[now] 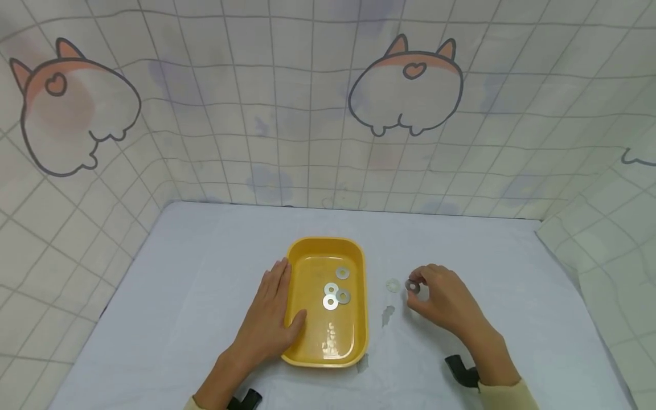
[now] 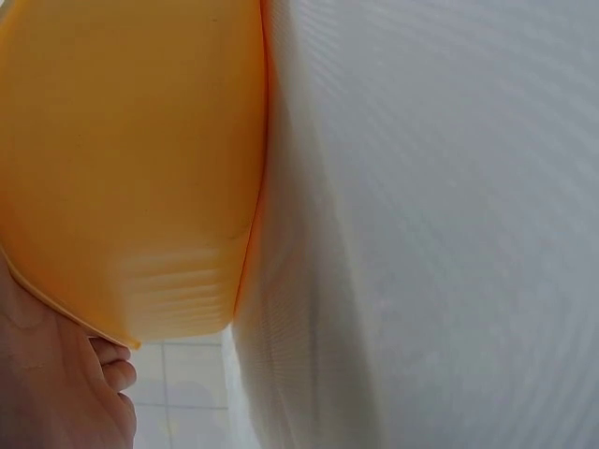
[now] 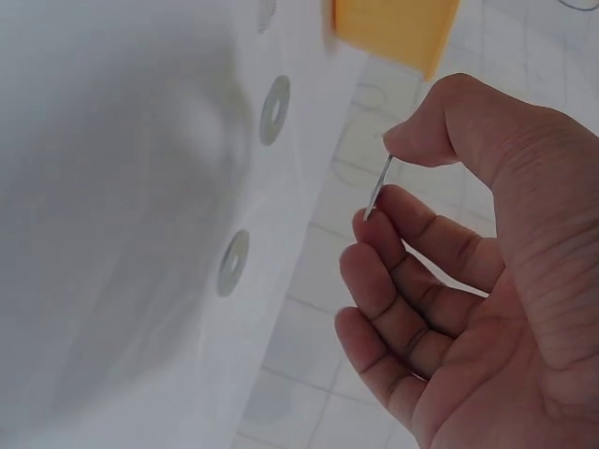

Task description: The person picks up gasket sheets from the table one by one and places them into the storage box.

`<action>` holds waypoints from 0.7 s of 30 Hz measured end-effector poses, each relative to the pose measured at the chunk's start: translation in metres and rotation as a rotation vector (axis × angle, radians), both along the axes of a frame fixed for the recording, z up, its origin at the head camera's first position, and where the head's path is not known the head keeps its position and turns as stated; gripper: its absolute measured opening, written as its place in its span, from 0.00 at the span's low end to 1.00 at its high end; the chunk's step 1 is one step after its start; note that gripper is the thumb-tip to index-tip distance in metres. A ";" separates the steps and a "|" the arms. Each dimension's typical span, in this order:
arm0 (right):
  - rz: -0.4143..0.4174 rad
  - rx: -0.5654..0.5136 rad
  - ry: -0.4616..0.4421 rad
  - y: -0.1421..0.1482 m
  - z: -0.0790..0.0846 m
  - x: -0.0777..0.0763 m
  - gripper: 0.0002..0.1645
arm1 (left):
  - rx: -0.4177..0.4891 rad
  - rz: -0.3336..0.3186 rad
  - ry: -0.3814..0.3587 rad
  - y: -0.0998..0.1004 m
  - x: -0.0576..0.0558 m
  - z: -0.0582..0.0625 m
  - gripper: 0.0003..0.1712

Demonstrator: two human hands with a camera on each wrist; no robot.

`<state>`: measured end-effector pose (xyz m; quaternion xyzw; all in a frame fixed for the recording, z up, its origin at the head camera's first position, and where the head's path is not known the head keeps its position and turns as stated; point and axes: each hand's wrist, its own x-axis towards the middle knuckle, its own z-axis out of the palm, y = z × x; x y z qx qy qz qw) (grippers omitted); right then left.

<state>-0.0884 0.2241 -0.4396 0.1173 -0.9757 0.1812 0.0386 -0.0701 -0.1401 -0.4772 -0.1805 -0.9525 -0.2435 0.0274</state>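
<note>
My left hand (image 1: 271, 319) lies along the left rim of a yellow tray (image 1: 328, 246), its fingers straight and the thumb reaching over the inner edge. In the left wrist view, the outer wall of the tray (image 2: 140, 140) fills the upper left, and part of the hand (image 2: 65, 383) touches its rim. Several flat metal washers (image 1: 330, 302) lie inside, some overlapping. To the right of the tray, my right hand (image 1: 446, 299) pinches a washer (image 1: 412, 286) between thumb and fingertips. Seen edge-on in the right wrist view, this washer (image 3: 378, 189) is held above the table.
A pale washer (image 1: 393, 285) lies on the white tablecloth (image 1: 189, 273) between tray and right hand. The right wrist view shows two ring shapes on the cloth, one nearer the tray (image 3: 274, 110). Grey patches (image 1: 388, 315) mark the cloth. A patterned curtain (image 1: 287, 114) surrounds the table.
</note>
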 end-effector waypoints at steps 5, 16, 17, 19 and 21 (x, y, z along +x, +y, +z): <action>0.009 -0.004 0.002 -0.005 0.006 -0.002 0.13 | -0.006 -0.003 0.002 0.000 -0.001 -0.001 0.55; 0.062 -0.080 -0.021 -0.012 0.017 -0.002 0.12 | -0.009 -0.006 -0.027 0.000 0.000 0.001 0.55; 0.066 -0.088 -0.020 -0.013 0.017 -0.002 0.12 | -0.009 -0.007 -0.026 0.000 0.000 0.001 0.55; 0.075 -0.098 -0.016 -0.014 0.019 -0.002 0.13 | -0.006 -0.007 -0.022 0.000 -0.001 0.002 0.55; 0.080 -0.098 -0.015 -0.016 0.021 -0.002 0.13 | -0.006 -0.005 -0.025 0.000 -0.001 0.002 0.55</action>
